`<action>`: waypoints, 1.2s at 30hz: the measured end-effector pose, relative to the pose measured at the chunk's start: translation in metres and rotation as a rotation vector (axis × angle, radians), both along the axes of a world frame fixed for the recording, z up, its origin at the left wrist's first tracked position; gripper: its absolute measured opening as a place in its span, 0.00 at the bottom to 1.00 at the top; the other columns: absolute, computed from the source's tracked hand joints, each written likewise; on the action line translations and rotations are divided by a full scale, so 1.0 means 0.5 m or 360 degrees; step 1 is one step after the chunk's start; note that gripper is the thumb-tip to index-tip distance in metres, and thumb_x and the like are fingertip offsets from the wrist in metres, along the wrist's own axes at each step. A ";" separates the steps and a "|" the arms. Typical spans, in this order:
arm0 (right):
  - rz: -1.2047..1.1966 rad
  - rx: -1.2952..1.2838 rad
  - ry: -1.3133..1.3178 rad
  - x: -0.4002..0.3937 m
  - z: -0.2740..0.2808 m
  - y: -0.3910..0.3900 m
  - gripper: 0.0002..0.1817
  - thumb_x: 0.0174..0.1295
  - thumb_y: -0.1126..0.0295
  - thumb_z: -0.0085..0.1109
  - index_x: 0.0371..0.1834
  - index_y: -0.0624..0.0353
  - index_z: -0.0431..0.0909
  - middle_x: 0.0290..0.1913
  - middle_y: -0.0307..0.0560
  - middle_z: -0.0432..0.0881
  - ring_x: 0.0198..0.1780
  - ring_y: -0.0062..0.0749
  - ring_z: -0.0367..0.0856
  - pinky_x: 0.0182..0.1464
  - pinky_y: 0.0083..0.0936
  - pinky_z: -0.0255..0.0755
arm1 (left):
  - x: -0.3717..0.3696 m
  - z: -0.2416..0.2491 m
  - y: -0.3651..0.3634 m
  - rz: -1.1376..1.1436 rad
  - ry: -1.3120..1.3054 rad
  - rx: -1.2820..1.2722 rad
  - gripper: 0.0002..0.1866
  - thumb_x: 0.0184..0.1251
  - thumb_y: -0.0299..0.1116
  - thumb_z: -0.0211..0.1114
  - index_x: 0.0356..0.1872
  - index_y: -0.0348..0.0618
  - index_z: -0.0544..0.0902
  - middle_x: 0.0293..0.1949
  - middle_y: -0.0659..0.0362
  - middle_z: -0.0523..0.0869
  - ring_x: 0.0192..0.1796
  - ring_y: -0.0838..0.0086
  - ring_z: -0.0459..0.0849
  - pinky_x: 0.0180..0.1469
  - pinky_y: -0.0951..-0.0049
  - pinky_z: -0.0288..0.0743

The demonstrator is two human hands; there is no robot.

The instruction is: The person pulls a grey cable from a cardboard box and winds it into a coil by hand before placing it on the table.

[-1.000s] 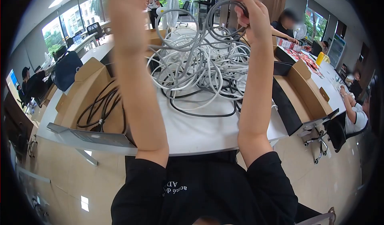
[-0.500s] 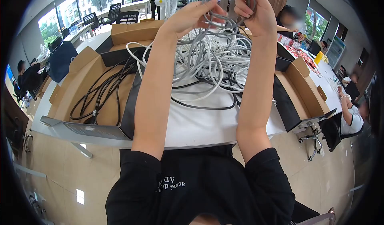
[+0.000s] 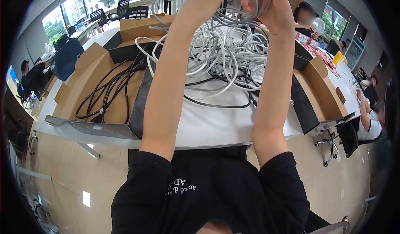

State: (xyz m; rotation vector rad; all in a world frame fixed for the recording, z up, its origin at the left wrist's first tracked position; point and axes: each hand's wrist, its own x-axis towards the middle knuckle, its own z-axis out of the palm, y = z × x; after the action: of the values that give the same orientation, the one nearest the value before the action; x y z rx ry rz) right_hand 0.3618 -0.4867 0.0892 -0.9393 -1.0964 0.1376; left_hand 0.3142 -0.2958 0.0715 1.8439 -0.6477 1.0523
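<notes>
A coiled grey cable (image 3: pixel 239 18) is held up above the table at the top of the head view. My right hand (image 3: pixel 271 7) has its fingers curled round the loops on one side. On the other side my left hand (image 3: pixel 206 1) is closed on the same cable, its fingertips partly cut off by the frame's top edge. A grey loop hangs out to the left of my left wrist. Below and behind both forearms lies a tangled pile of white, grey and black cables (image 3: pixel 227 63).
Left of the pile, an open cardboard box (image 3: pixel 68 105) holds a black cable (image 3: pixel 106 93). Another open box (image 3: pixel 318 88) stands at the right. Behind it are a yellow object (image 3: pixel 337 58) and red items on the table. Several people sit farther off.
My left hand has risen to the top edge and closed on the cable. A grey loop now extends to its left. The whole view has shifted slightly.
</notes>
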 end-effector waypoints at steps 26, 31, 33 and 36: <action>-0.0676 -0.0010 -0.0169 0.010 0.005 -0.037 0.14 0.77 0.72 0.57 0.59 0.68 0.82 0.30 0.37 0.82 0.18 0.09 0.61 0.18 0.12 0.49 | -0.061 -0.014 0.063 0.0189 0.0560 0.0710 0.30 0.59 0.54 0.79 0.49 0.35 0.88 0.44 0.54 0.90 0.52 0.68 0.88 0.58 0.71 0.76; -0.0704 0.0124 -0.0167 0.034 0.003 -0.034 0.14 0.77 0.69 0.57 0.58 0.67 0.83 0.29 0.37 0.82 0.17 0.10 0.62 0.17 0.12 0.48 | -0.045 -0.005 0.058 0.0184 0.0810 0.0909 0.24 0.60 0.52 0.77 0.42 0.38 0.92 0.41 0.58 0.91 0.44 0.78 0.84 0.47 0.76 0.74; -0.0776 0.0122 -0.0150 0.028 0.004 -0.038 0.14 0.77 0.69 0.58 0.57 0.68 0.83 0.29 0.37 0.81 0.17 0.10 0.62 0.17 0.13 0.48 | -0.063 -0.001 0.053 0.0109 0.0833 0.0807 0.21 0.63 0.50 0.76 0.40 0.39 0.93 0.40 0.60 0.91 0.41 0.81 0.83 0.43 0.77 0.72; -0.0829 -0.0028 -0.0203 0.018 0.008 -0.058 0.14 0.78 0.67 0.58 0.57 0.65 0.84 0.27 0.34 0.79 0.17 0.10 0.61 0.17 0.14 0.48 | -0.053 -0.010 0.086 0.0038 0.0726 0.0701 0.19 0.66 0.47 0.74 0.43 0.40 0.93 0.41 0.60 0.91 0.45 0.81 0.85 0.46 0.78 0.75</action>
State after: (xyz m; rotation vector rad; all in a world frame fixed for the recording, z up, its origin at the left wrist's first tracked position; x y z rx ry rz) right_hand 0.3707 -0.5154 0.0930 -1.2322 -0.9338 -0.3442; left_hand 0.2876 -0.2528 0.0665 2.3746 -0.6108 0.4882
